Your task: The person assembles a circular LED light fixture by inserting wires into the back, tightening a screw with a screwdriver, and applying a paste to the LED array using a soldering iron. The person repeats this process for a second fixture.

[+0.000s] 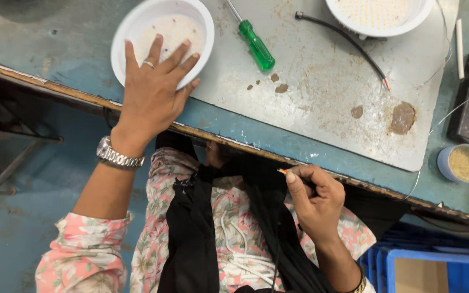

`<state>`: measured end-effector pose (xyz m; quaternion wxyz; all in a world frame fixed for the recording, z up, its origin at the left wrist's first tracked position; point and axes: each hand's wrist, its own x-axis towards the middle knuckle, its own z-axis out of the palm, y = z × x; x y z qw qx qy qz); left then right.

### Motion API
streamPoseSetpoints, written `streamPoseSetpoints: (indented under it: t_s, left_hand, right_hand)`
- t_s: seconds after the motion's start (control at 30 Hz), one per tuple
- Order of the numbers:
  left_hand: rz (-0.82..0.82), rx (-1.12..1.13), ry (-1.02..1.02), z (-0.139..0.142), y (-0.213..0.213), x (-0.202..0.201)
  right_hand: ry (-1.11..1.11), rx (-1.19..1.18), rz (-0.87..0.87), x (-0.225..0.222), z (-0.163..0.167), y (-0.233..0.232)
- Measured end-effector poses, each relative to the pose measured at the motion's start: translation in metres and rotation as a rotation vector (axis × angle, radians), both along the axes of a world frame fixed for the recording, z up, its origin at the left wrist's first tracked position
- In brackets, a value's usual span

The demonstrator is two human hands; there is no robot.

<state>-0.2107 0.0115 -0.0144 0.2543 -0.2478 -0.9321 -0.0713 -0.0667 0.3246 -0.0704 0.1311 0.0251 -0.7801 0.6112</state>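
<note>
The work looks early: the left hand (156, 89) lies spread, fingers flat, on a round white LED lamp (161, 39) at the desk (321, 81) edge, while the right hand (315, 195) pinches a black cable's stripped end (282, 171) near the lap, apparently not yet joined. The lamp shows a yellow dotted panel inside a white rim.

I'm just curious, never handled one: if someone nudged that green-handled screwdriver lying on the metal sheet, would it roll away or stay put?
The screwdriver would probably roll a little: its handle looks rounded, and the metal sheet under it is flat and smooth. It lies free, with nothing touching it. It looks stiff and probably light, easy to pick up.
</note>
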Motion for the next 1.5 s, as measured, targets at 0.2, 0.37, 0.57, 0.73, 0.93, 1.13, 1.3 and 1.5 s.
streamPoseSetpoints:
  t_s: [0.2, 0.37, 0.57, 0.73, 0.93, 1.13, 1.3, 1.5]
  left_hand:
    - [-0.14, 1.281, -0.668, 0.015, 0.028, 0.095]
    - [-0.639, 1.864, -0.884, -0.026, 0.064, 0.141]
    - [-0.483, 1.73, -0.933, -0.032, 0.073, 0.146]
    - [-0.455, 1.643, -0.91, -0.025, 0.077, 0.149]
    - [-0.388, 1.64, -0.891, -0.022, 0.084, 0.155]
    - [-0.364, 1.563, -0.857, -0.016, 0.086, 0.156]
    - [-0.389, 1.636, -0.857, -0.016, 0.088, 0.156]
    - [-0.396, 1.619, -0.857, -0.015, 0.086, 0.156]
  right_hand:
    - [0.18, -0.085, 0.061, -0.009, 0.023, -0.004]
    - [0.376, -0.033, 0.107, -0.018, 0.045, -0.017]
    - [0.409, 0.036, 0.069, -0.024, 0.045, -0.032]
    - [0.431, 0.059, 0.028, -0.027, 0.041, -0.035]
    - [0.564, 0.212, -0.039, -0.03, 0.042, -0.042]
    - [0.6, 0.242, -0.052, -0.03, 0.042, -0.044]
    - [0.611, 0.28, -0.013, -0.028, 0.045, -0.044]
    - [0.524, 0.213, 0.063, -0.025, 0.048, -0.038]
